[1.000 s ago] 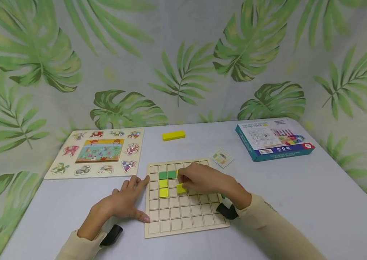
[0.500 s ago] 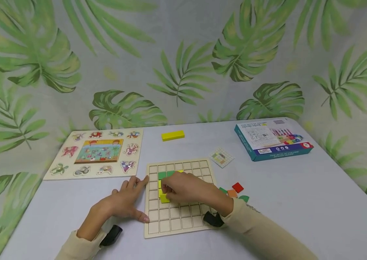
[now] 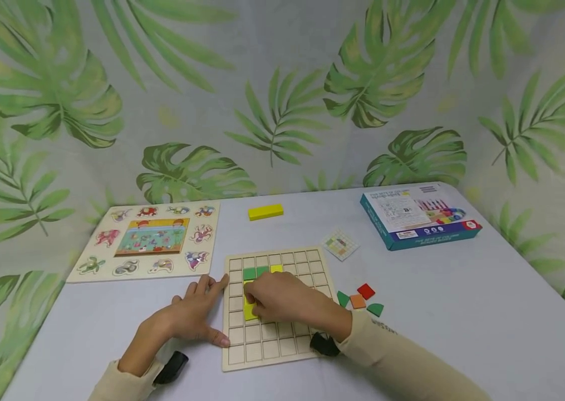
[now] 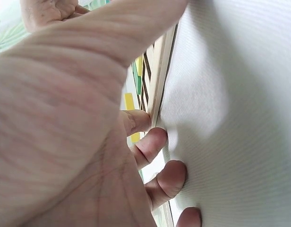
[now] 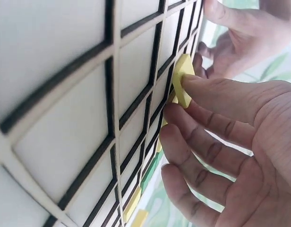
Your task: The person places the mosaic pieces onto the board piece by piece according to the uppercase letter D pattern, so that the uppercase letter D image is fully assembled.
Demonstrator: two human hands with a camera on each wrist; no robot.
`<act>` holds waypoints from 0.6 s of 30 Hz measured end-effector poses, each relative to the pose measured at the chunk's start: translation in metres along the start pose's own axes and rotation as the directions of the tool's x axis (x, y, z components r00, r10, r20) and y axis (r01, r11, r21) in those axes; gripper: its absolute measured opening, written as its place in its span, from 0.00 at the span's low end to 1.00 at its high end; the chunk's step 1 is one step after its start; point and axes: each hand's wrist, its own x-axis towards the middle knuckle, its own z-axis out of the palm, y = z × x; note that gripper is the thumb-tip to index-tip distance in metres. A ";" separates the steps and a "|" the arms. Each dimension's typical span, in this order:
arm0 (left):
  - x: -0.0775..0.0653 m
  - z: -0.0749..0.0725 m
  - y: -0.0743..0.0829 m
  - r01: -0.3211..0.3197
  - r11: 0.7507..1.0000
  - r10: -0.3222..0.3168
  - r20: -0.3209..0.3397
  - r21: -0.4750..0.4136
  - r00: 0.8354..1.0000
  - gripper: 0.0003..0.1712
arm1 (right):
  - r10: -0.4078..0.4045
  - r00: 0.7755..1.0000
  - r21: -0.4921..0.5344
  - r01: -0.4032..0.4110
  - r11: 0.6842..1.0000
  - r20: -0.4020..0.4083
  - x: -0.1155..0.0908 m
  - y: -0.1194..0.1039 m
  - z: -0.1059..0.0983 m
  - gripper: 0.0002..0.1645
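A wooden grid board (image 3: 270, 350) lies on the table. My right hand (image 3: 284, 298) is over its left part, pinching a yellow square tile (image 5: 181, 68) between thumb and fingers. In the right wrist view that tile stands tilted against the grid. Two green tiles (image 3: 249, 273) and a yellow tile (image 3: 276, 268) sit in an upper row; more yellow below them is partly hidden by my right fingers. My left hand (image 3: 189, 314) rests at the board's left edge, thumb and index finger touching it, the fingers spread.
Right of the board lie a red square (image 3: 365, 291), an orange square (image 3: 358, 301) and green rounded pieces (image 3: 375, 309). A pattern card (image 3: 340, 244), a yellow bar (image 3: 265, 212), a teal box (image 3: 421, 215) and a sea-animal puzzle (image 3: 142, 239) stand farther back.
My right hand has moved left across the board with a yellow tile, then brought it down at the left column. Loose pieces beside the board came into sight. My left hand stayed put.
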 end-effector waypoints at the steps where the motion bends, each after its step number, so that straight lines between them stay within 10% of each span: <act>1: 0.000 0.000 0.001 0.003 1.000 -0.003 -0.001 -0.004 1.000 0.77 | 0.001 1.000 -0.017 -0.001 1.000 0.002 0.000 -0.001 0.000 0.03; 18: -0.002 -0.004 0.005 0.021 0.999 -0.021 0.018 -0.026 1.000 0.76 | -0.039 0.999 -0.221 0.040 0.974 0.007 -0.006 -0.013 0.002 0.12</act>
